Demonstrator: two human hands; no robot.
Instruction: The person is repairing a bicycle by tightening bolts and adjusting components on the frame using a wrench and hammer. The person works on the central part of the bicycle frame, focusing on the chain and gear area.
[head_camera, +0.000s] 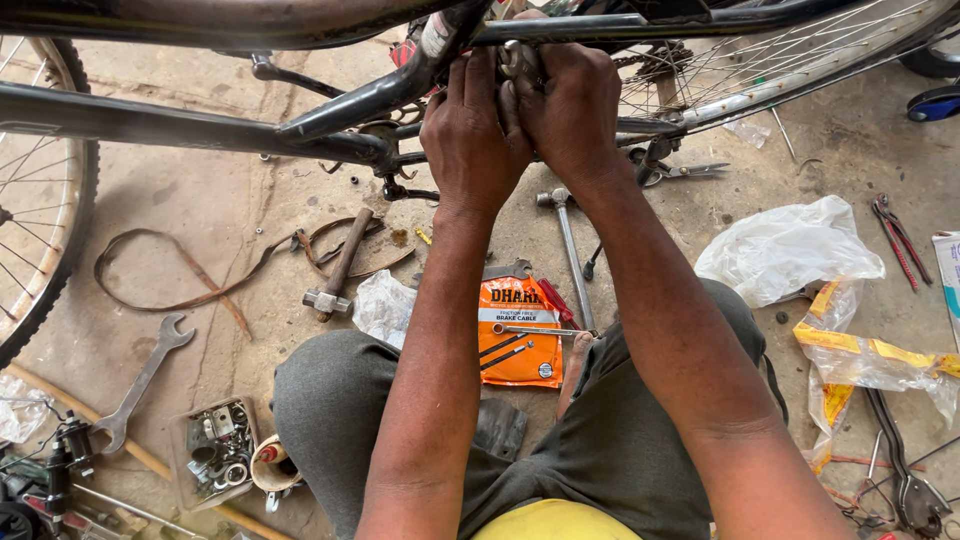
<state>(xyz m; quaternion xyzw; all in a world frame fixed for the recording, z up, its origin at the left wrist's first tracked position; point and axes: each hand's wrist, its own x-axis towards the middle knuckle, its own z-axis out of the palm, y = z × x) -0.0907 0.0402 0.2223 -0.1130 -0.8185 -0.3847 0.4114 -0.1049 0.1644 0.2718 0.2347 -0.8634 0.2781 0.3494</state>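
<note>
While the person sits low on the stained concrete floor (240, 200), both hands are raised to the black tubular bicycle frame (180, 128) that crosses overhead at twelve o'clock. The left hand (472, 130) and the right hand (565, 110) press side by side, knuckles touching, fingers curled together around a small grey metal fitting (515, 62) where the frame tubes meet; only a sliver of that part shows between the fingers, so I cannot tell exactly how each hand grips it. The spoked rear wheel (780, 60) runs off toward two o'clock, another spoked wheel (40, 190) stands at nine o'clock. On the floor below the hands, near six o'clock, an orange flat cable packet (520, 335) lies between the knees, with a long steel socket wrench (570, 250) just beside it. A wooden-handled steel hammer (338, 268) lies at eight o'clock, an open-ended grey spanner (145, 380) farther out, and a small tray of loose metal parts (215, 450) near the left knee. A crumpled white plastic bag (785, 250) sits at three o'clock, red-handled pliers (897, 238) beyond it.
</note>
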